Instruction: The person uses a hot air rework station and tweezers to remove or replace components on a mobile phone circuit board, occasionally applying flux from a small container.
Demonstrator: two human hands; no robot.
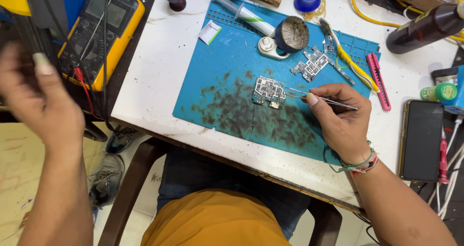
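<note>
So we've got the small circuit board (268, 92) bare on the blue mat (217, 67), right hand (340, 118) pinching tweezers (321, 99) at its edge. Left hand (36, 98) is blurred near the yellow meter (104, 31); grip unclear. Second board (311, 63) lies apart, so rework looks mid-way.

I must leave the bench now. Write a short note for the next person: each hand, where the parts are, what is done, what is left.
Right hand: holds tweezers, tips at the right edge of the small board on the blue mat.
Left hand: raised off the table at the left, blurred, in front of the yellow meter; whether it holds anything cannot be told.
Second board lies farther back on the mat, near the round tin.
Done: boards laid out bare.
Left: work on the small board appears unfinished.
</note>
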